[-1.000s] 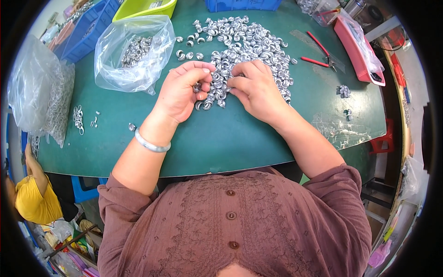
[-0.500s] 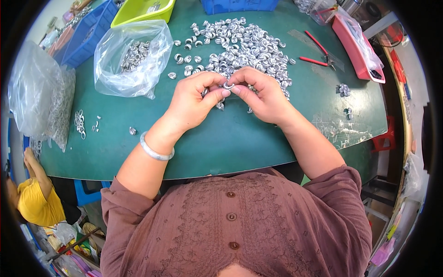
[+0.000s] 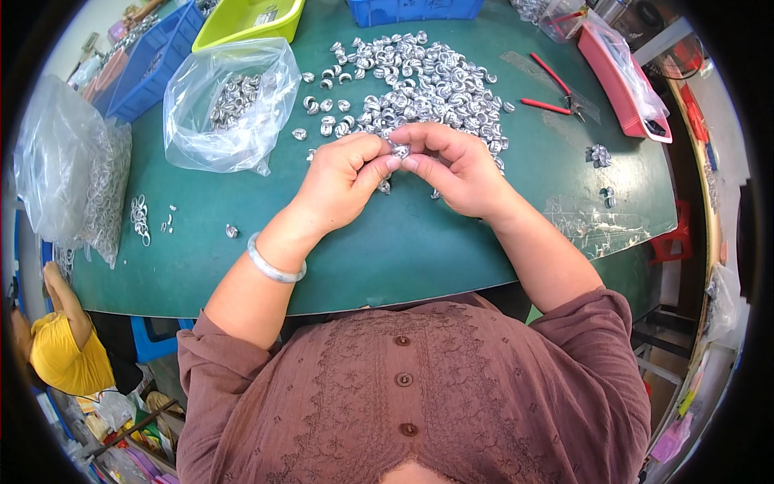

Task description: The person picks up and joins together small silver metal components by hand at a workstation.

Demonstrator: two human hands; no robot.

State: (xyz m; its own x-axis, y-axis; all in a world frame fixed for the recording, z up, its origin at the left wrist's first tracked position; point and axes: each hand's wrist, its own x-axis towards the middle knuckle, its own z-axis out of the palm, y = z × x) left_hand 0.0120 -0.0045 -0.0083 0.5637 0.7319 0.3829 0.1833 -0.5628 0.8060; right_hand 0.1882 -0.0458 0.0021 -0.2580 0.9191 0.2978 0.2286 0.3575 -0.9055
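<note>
Between the thumbs and fingertips of both hands I hold one small silver ring (image 3: 401,151), its patterned band turned upward. My left hand (image 3: 343,173) pinches it from the left, a pale bangle (image 3: 274,266) round that wrist. From the other side my right hand (image 3: 453,169) pinches the same ring, its index finger arched over the top. Just beyond my hands spreads a big heap of silver rings (image 3: 435,89) on the green table (image 3: 387,250). Part of the heap is hidden behind my fingers.
An open clear bag of rings (image 3: 234,101) stands left of the heap, a fuller bag (image 3: 76,173) farther left. Red-handled pliers (image 3: 556,90) and a pink basket (image 3: 617,81) lie right. Green (image 3: 246,24) and blue bins (image 3: 415,10) line the back. A person in yellow (image 3: 71,351) is at lower left.
The ring has been turned in my fingers: its open curve showed before, and its patterned face shows now. My right index finger has shifted slightly; both hands stay in place.
</note>
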